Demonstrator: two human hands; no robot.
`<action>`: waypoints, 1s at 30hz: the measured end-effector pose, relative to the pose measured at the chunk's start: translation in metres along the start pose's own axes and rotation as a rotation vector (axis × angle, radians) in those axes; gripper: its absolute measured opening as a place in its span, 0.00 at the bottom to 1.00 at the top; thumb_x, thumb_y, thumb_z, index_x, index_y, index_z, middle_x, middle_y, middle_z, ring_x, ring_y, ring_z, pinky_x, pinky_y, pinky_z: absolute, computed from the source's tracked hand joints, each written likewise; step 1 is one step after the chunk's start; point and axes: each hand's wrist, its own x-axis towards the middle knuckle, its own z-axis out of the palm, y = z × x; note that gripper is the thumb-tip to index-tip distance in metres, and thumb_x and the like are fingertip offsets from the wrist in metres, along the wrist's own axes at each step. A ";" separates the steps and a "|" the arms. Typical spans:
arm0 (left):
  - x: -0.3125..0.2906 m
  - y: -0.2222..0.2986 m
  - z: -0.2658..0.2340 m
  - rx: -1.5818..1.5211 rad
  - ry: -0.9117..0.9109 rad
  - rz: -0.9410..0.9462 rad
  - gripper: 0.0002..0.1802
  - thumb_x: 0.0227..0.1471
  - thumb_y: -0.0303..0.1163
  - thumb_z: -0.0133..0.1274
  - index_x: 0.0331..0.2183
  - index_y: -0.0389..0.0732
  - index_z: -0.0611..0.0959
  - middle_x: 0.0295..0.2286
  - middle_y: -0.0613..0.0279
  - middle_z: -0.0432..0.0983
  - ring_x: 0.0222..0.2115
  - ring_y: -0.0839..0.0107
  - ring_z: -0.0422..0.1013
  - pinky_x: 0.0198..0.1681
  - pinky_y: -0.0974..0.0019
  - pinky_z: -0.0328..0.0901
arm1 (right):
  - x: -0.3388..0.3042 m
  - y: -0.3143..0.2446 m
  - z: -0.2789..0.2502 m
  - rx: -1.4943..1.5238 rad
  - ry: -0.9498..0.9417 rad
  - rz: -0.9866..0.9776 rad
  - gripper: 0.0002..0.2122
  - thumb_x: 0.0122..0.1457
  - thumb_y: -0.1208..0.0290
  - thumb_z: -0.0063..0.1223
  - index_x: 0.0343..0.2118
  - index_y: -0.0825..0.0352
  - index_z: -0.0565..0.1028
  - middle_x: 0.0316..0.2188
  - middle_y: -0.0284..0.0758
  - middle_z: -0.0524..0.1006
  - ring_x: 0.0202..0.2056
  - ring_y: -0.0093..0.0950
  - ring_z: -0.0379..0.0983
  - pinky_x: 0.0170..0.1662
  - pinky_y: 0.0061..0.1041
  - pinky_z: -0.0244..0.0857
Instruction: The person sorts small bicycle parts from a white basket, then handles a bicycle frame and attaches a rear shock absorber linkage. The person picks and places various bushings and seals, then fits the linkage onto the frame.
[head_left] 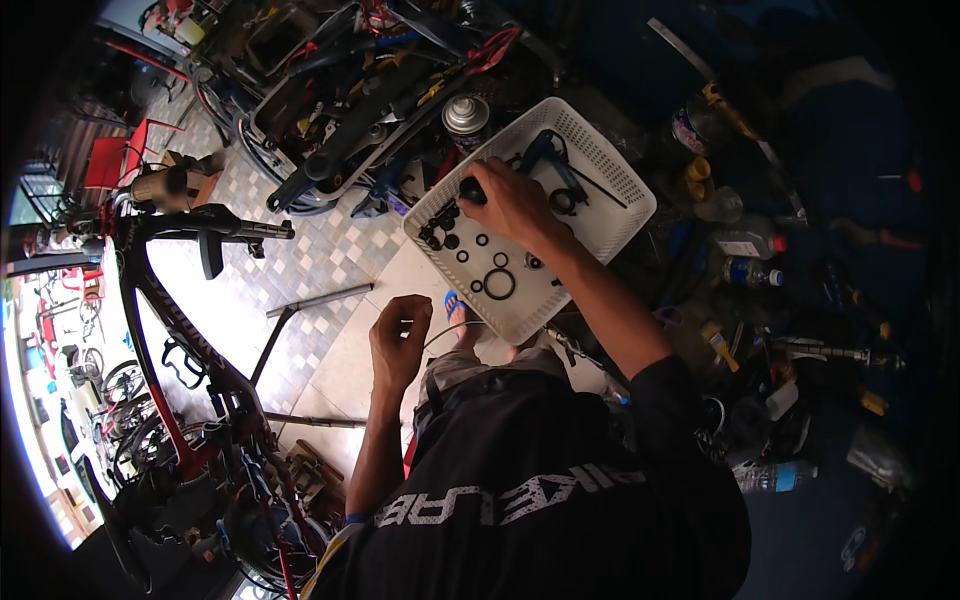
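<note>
Head view: The white basket (528, 318) is occupying the middle of the scene, its perforated walls enclosing loose parts. The right hand (508, 205) is holding a small black part (472, 190) between bent fingers and thumb, above the left side of the basket. The right forearm is crossing the right-hand rim. Small dark pieces (440, 232) are lying along the left wall, just below the held part. A large black ring (499, 284) is lying toward the near end, with smaller rings around it; a blue-handled object (540, 150) is lying at the far end.

The left hand (398, 340) is hanging outside the left rim, apart from it. Its fingers are curling toward the thumb; whether they are gripping anything cannot be told.

A spray can (466, 115) is standing just beyond the far-left edge, limiting room there. To the left, tiled floor (335, 250) is showing between the basket and a bicycle frame (150, 290), giving the left hand side room. To the right, plastic bottles (752, 272) are lying among dark clutter, well apart from the rim.
</note>
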 end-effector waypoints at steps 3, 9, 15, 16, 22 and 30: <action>-0.006 0.007 0.004 0.068 0.040 0.026 0.07 0.59 0.29 0.59 0.38 0.36 0.84 0.32 0.60 0.83 0.32 0.73 0.78 0.36 0.68 0.72 | 0.001 0.011 -0.028 0.062 0.002 0.001 0.21 0.54 0.57 0.66 0.46 0.64 0.75 0.43 0.39 0.79 0.44 0.40 0.78 0.46 0.38 0.72; -0.004 0.006 0.006 0.089 0.059 0.019 0.08 0.59 0.30 0.59 0.38 0.36 0.84 0.32 0.60 0.82 0.33 0.72 0.78 0.37 0.66 0.72 | -0.037 0.041 -0.129 -0.116 -0.022 0.135 0.18 0.54 0.62 0.64 0.46 0.63 0.75 0.42 0.41 0.80 0.44 0.39 0.78 0.47 0.39 0.71; 0.011 0.019 0.014 0.072 0.021 0.087 0.08 0.59 0.30 0.59 0.39 0.36 0.84 0.33 0.59 0.82 0.33 0.71 0.78 0.37 0.66 0.72 | -0.066 0.064 -0.133 -0.418 -0.073 0.199 0.13 0.52 0.70 0.62 0.41 0.66 0.78 0.43 0.42 0.80 0.46 0.42 0.77 0.50 0.39 0.71; 0.013 0.022 0.015 0.078 0.022 0.086 0.08 0.59 0.30 0.59 0.39 0.36 0.84 0.33 0.59 0.82 0.34 0.71 0.78 0.37 0.67 0.72 | -0.066 0.064 -0.133 -0.435 -0.114 0.240 0.14 0.52 0.69 0.62 0.42 0.65 0.78 0.43 0.41 0.80 0.47 0.41 0.76 0.51 0.39 0.70; 0.018 0.022 0.013 0.053 0.020 0.138 0.08 0.59 0.29 0.58 0.38 0.36 0.84 0.33 0.59 0.82 0.34 0.71 0.78 0.36 0.67 0.72 | -0.072 0.074 -0.120 -0.559 -0.122 0.237 0.17 0.52 0.67 0.64 0.46 0.63 0.78 0.45 0.37 0.79 0.51 0.39 0.73 0.54 0.38 0.68; 0.019 0.025 0.010 0.049 0.031 0.157 0.07 0.58 0.28 0.59 0.38 0.36 0.84 0.34 0.58 0.82 0.33 0.71 0.79 0.35 0.67 0.72 | -0.076 0.032 -0.061 -0.327 -0.319 0.133 0.16 0.52 0.64 0.66 0.41 0.65 0.77 0.41 0.37 0.78 0.48 0.40 0.75 0.49 0.40 0.70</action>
